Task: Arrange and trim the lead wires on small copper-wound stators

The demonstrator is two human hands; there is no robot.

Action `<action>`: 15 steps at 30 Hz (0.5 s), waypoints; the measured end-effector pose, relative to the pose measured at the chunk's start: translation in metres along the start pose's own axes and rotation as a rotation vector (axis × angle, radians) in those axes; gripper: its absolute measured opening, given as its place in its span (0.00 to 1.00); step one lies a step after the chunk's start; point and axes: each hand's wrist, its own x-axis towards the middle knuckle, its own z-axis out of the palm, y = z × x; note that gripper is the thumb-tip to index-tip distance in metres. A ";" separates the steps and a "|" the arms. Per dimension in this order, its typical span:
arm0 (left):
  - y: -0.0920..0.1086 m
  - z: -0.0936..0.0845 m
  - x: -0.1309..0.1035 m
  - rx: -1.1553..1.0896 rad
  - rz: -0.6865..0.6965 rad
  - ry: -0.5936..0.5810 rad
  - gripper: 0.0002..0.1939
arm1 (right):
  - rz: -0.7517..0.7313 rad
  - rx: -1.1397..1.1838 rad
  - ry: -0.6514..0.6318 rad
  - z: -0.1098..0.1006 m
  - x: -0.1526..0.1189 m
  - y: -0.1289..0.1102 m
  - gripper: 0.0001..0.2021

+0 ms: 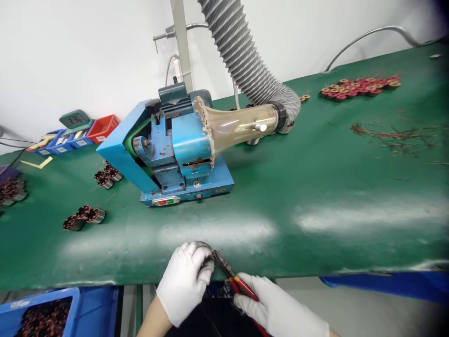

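Small part: my left hand [184, 280] pinches it in a tight grip, at the near edge of the table [315, 196], in front of the blue machine [171, 150].
Cutters [233, 278]: my right hand [277, 306] squeezes the red handles; the tips touch the part.
Hose [242, 56]: behind the machine.

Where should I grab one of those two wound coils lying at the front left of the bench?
Probably take the coil pair one at a time from above, grip across the smooth metal outer ring. Each lies flat with copper windings facing up, so the rim sides are free except where the two touch.
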 end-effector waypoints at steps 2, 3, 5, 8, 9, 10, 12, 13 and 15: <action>-0.001 0.000 0.000 0.000 0.004 0.003 0.08 | -0.009 0.038 0.019 0.002 0.001 -0.001 0.17; -0.002 0.000 0.000 0.003 0.005 0.003 0.09 | -0.007 0.062 0.034 0.004 0.001 0.000 0.18; -0.002 0.000 0.000 0.013 0.001 -0.003 0.09 | 0.007 0.114 0.071 0.007 0.002 0.003 0.21; -0.002 0.000 0.000 0.026 -0.001 -0.018 0.09 | 0.029 0.189 0.110 0.014 0.004 0.008 0.22; -0.001 0.000 0.000 0.027 0.003 -0.021 0.09 | 0.032 0.218 0.123 0.016 0.005 0.009 0.22; 0.000 -0.001 0.000 0.025 0.010 -0.023 0.09 | 0.033 0.251 0.136 0.017 0.006 0.009 0.21; 0.000 -0.002 0.002 0.019 0.027 -0.027 0.09 | 0.026 0.333 0.142 0.018 0.007 0.008 0.20; -0.001 -0.004 0.003 0.022 0.021 -0.028 0.09 | 0.018 0.380 0.132 0.017 0.007 0.008 0.19; -0.005 -0.009 0.006 0.057 -0.032 0.006 0.09 | 0.005 0.467 0.072 0.015 0.007 0.007 0.20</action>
